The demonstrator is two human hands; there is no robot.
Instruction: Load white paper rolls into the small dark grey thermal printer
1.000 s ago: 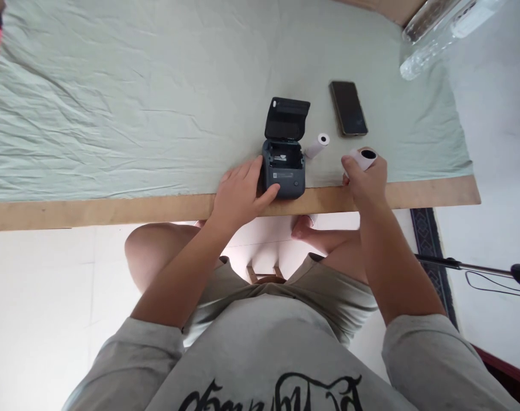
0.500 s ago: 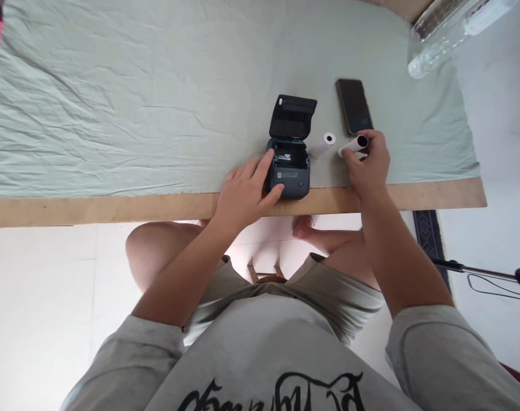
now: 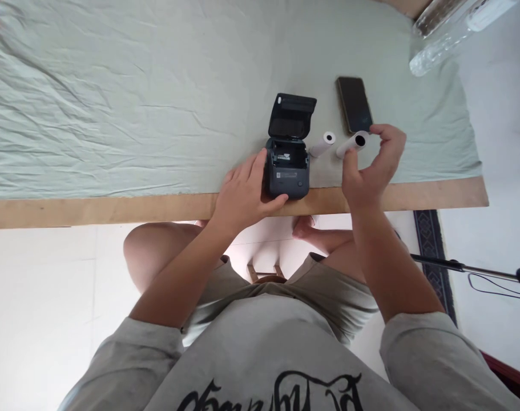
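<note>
A small dark label printer stands at the table's front edge, its lid tipped up and its inner bay showing. My left hand rests against the printer's left side, fingers stretched out, the thumb by its front. To the right of the printer stands a white paper roll with a small core hole. A second white roll, with a wider dark hole, is upright beside it. Around this second roll my right hand has its thumb and fingers spread apart, the thumb close to the roll or touching it.
Behind the right-hand roll lies a black phone. Clear plastic bottles lie at the far right corner. A wrinkled pale green cloth covers the table up to its wooden front edge. A thin black-and-silver pole is at the right.
My right hand has opened from its grip on the wider-holed roll, its fingers moving off to the right. The roll stays standing. My left hand has shifted slightly on the printer's side.
</note>
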